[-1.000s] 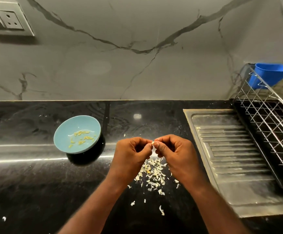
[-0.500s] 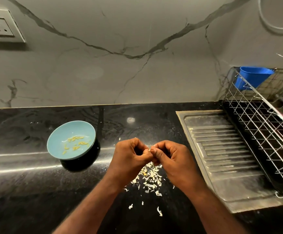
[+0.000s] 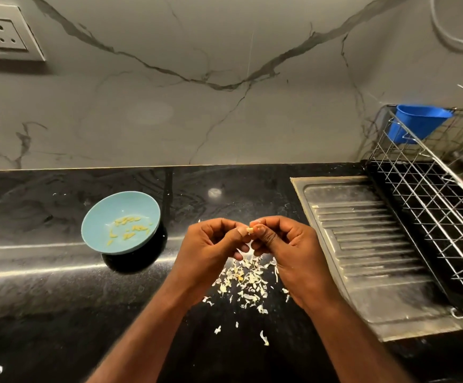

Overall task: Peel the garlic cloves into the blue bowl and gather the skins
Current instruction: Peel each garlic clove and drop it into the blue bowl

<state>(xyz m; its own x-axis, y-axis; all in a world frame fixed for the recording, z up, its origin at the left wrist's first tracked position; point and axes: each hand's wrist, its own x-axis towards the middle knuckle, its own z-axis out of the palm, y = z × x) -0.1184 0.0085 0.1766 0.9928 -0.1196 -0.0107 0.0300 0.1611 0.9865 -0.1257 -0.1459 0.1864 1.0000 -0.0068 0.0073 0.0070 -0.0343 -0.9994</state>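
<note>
You've got both hands up over the black table (image 3: 45, 299), knuckles nearly touching, and there's the garlic clove (image 3: 250, 230), a small pale piece pinched right between them. Your left hand (image 3: 213, 244) is curled tight, thumb tip pressed against the clove from the left; your right hand (image 3: 288, 250) is curled too, thumb and forefinger nipping it from the other side. Directly under your hands lie the skins (image 3: 248, 280), a loose scatter of white and yellowish flakes on the table, thickest between your wrists, with a few strays closer to you. Off to your left sits the blue bowl (image 3: 131, 203), well apart from the hands, tipped a little toward you, with the peeled cloves (image 3: 129, 226) lying as small yellow pieces on its floor. To your right a steel drainboard (image 3: 363, 244) is set into the table, a wire rack (image 3: 432, 203) runs along its far side, and a blue cup (image 3: 418, 120) hangs at the rack's back corner. Up on the marbled wall at the far left is a socket (image 3: 4, 33).
</note>
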